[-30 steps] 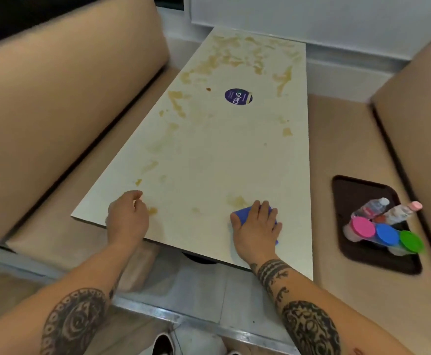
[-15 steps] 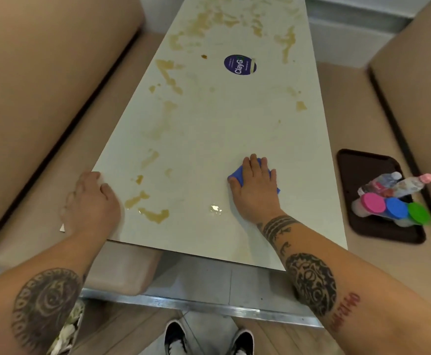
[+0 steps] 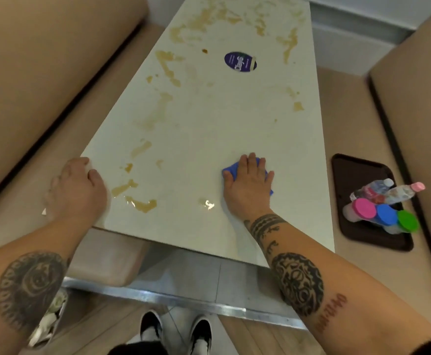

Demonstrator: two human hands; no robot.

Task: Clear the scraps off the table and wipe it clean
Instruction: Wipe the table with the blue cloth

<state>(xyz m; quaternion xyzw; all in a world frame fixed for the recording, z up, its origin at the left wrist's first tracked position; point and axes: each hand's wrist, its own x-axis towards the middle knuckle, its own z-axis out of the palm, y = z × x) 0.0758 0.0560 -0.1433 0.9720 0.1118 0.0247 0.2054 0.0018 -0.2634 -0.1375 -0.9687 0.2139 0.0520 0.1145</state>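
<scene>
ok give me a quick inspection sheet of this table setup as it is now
surface: table streaked with brown smears, heaviest at the far end and near the left hand; a small wet patch near the front edge
job's things: blue cloth flat on the table under the right hand
clutter: round purple sticker on the table
grippers: left hand rests on the front left corner; right hand presses the cloth, fingers straight
cables: nothing seen
surroundings: tan benches either side; brown tray on the right bench carrying bottles and coloured-lid containers
</scene>
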